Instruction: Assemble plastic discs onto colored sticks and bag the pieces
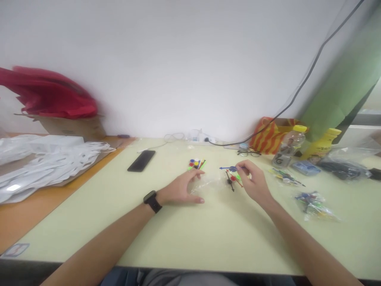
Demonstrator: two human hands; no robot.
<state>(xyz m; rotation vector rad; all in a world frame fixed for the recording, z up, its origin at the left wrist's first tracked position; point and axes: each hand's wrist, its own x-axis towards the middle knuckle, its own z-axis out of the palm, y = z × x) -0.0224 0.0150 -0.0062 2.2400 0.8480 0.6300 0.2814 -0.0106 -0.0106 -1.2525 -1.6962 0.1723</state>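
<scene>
My left hand [182,187], with a black watch on the wrist, rests on the pale yellow table [190,238], fingers spread on a clear plastic bag [208,183]. My right hand [254,180] is closed in a pinch on a small toy of thin coloured sticks [231,174], with blue, red, black and green parts. A little pile of coloured round pieces and sticks [196,163] lies just beyond my left hand.
A black phone [141,160] lies at the back left. White plastic bags [44,159] and a red cloth [50,93] are at far left. On the right stand two bottles [290,149], glasses [249,153], a striped bag [269,139] and small bags of coloured parts [312,202].
</scene>
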